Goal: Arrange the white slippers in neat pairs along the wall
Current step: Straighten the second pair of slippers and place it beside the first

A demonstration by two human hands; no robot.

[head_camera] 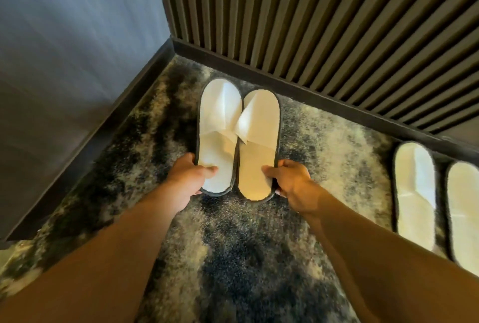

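Two white slippers with dark edging lie side by side on the carpet, toes toward the slatted wall [324,19]. My left hand [186,177] grips the heel of the left slipper [217,120], thumb on its insole. My right hand [290,182] grips the heel of the right slipper [259,136] the same way. Their toe flaps overlap slightly in the middle. A second pair stands at the right along the same wall: one slipper [414,193] and its partner [464,214], partly cut off by the frame edge.
Mottled dark and pale carpet [233,258] covers the floor. A dark baseboard [311,89] runs under the slatted wall. A plain grey-blue wall [64,50] meets it in the corner at the left, close to the held pair.
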